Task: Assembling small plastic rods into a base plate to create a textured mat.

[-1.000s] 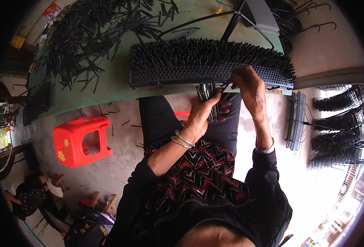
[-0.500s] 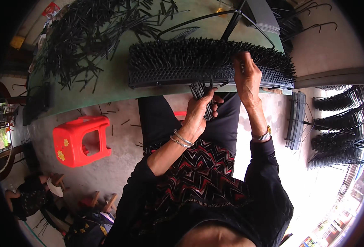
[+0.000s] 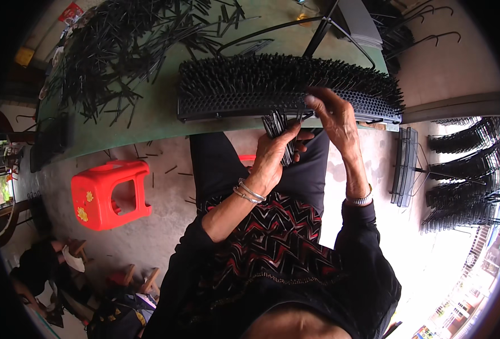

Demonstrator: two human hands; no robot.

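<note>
A long black perforated rack (image 3: 227, 107) lies along the table's front edge, its holes filled toward the back with dense upright black sticks (image 3: 250, 73). Just below the rack's front edge, my left hand (image 3: 277, 148) is closed round a bundle of thin black sticks (image 3: 274, 125), their ends poking up between thumb and fingers. My right hand (image 3: 336, 120) hovers over the rack's front strip, a little right of the bundle. Its thumb and fingers look slightly apart, and no stick is visible in them.
Loose black sticks (image 3: 120, 51) are heaped on the green table (image 3: 154, 121) at the far left. Black metal rods (image 3: 318, 37) rise behind the rack. A red plastic stool (image 3: 94, 195) stands on the floor at left. More black racks (image 3: 405, 166) stand at right. Another person (image 3: 38, 265) is at lower left.
My right hand has come off the upright sticks and moved left and slightly toward me, nearer the bundle; its fingers have loosened. My left hand keeps its hold almost in place.
</note>
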